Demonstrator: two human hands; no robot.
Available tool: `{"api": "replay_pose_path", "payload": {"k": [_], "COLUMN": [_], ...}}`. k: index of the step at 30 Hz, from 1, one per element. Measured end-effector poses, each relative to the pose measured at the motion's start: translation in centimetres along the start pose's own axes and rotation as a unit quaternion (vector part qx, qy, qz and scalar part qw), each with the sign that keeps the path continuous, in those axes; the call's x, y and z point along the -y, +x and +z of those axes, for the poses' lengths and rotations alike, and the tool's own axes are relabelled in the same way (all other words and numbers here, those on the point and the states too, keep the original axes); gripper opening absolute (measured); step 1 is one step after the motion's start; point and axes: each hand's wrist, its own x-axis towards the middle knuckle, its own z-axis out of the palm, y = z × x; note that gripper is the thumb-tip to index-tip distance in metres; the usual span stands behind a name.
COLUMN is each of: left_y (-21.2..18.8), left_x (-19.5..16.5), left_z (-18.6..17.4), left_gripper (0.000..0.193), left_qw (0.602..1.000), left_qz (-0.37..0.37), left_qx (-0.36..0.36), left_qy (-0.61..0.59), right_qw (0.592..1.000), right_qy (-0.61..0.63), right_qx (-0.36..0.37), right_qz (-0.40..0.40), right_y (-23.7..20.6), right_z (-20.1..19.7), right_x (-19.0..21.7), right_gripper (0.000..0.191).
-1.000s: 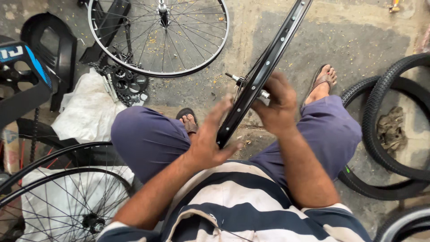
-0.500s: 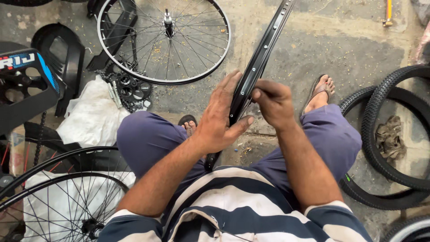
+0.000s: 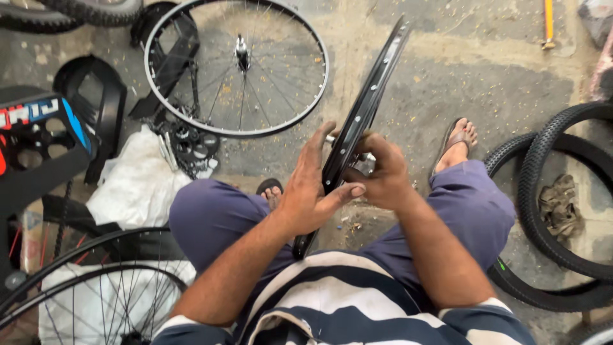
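Rim [image 3: 364,115], black and bare, stood on edge between my knees, tilted away from me, with my left hand [image 3: 313,191] spread flat against its near side, thumb hooked under. My right hand [image 3: 380,176] was curled tightly around a small metal part at the rim's other side. Beyond lay a spoked wheel [image 3: 236,67] on the concrete floor [image 3: 485,70], black tyres [image 3: 562,211] to my right.
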Motion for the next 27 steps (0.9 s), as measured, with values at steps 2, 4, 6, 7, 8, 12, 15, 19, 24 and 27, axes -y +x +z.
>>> {"api": "replay_pose_path", "payload": {"k": [2,4,6,7,8,12,15,19,24,27], "left_y": [0.1,0.1,0.3,0.2,0.1,0.2,0.0,-0.2,-0.2,-0.2], "left_x": [0.0,-0.1,-0.1,-0.3,-0.4,-0.3,0.0,0.3,0.2,0.0], "left_z": [0.0,0.3,0.6,0.8,1.1,1.4,1.0,1.1,1.3,1.2], "left_gripper": [0.107,0.108,0.109,0.110,0.111,0.114,0.113,0.112,0.112,0.111], "left_qw": [1.000,1.000,1.000,1.000,1.000,0.999,0.998,1.000,0.999,0.999], "left_qz": [-0.007,-0.015,0.013,0.019,0.023,0.025,0.033,0.013,0.025,0.028], "left_qx": [0.004,0.015,0.008,0.005,-0.001,-0.018,-0.016,-0.003,-0.012,-0.010], "left_qy": [-0.006,-0.018,-0.003,0.002,0.010,0.017,0.041,0.010,0.036,0.032], "right_qw": [0.949,0.894,0.913,0.950,0.967,0.978,0.887,0.832,0.979,0.953], "right_qy": [0.262,0.382,0.374,0.257,0.133,-0.121,0.345,0.425,-0.077,-0.216], "right_qx": [0.061,0.062,0.018,-0.051,-0.117,-0.165,0.112,0.205,-0.174,-0.206], "right_qz": [0.165,0.223,0.163,0.172,0.183,0.041,0.285,0.291,0.079,-0.042], "right_y": [-0.4,-1.1,-1.8,-2.1,-2.3,-1.6,-0.5,-0.1,-1.6,-2.6], "right_z": [-1.5,-1.4,0.7,2.1,3.4,4.2,-0.4,-3.7,2.6,4.1], "right_x": [-1.6,-3.1,-4.0,-4.1,-4.0,-3.4,-3.6,-4.4,-2.9,-1.3], "right_gripper": [0.026,0.030,0.043,0.042,0.042,0.034,0.046,0.049,0.045,0.047]}}
